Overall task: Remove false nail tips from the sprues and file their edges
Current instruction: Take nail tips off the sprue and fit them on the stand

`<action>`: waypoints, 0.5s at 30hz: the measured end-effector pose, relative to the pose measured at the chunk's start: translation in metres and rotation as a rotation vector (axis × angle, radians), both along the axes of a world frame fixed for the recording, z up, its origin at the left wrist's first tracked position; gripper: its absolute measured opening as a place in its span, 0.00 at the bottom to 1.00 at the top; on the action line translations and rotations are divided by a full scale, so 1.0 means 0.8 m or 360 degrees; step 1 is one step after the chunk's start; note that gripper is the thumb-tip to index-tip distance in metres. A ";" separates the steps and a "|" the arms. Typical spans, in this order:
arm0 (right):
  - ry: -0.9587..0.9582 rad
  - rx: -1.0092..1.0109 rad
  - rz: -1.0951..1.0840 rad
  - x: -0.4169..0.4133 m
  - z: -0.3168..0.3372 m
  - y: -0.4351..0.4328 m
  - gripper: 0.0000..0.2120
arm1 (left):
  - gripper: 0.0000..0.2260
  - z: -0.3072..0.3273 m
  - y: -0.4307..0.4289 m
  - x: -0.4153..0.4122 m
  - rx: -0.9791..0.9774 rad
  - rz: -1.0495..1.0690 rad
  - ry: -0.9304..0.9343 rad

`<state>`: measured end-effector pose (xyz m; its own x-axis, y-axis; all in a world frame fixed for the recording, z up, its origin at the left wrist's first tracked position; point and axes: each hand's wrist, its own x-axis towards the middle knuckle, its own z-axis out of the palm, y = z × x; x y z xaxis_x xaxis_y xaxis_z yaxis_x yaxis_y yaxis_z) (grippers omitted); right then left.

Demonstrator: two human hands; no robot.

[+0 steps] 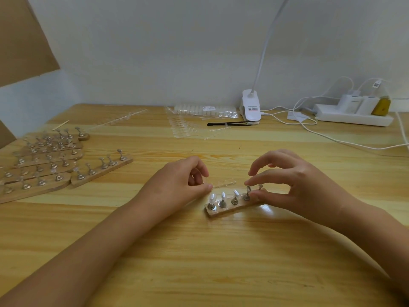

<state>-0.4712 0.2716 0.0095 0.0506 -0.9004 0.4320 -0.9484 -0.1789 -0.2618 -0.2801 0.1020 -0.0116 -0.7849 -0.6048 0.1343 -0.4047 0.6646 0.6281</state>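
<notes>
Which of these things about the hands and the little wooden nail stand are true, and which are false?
1. The left hand pinches one end of the clear sprue. True.
2. All five pegs of the wooden stand carry nail tips. False: only three nail tips show, on the pegs nearest the left hand.
3. The right hand holds a nail file. False: no file shows in it; its fingertips are at a peg of the stand.
4. A white clip lamp sits at the back of the table. True.
</notes>
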 end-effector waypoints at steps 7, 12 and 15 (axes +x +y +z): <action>0.0169 0.0001 -0.0001 0.002 0.003 -0.002 0.13 | 0.08 0.000 0.000 0.000 0.0209 0.0032 0.0232; 0.0100 -0.0037 -0.0081 0.003 0.005 0.002 0.15 | 0.04 0.007 0.002 -0.002 0.0386 0.0089 0.0487; -0.0089 -0.0257 -0.0177 0.004 0.011 0.003 0.16 | 0.03 0.014 0.005 -0.001 0.0498 0.0057 0.0679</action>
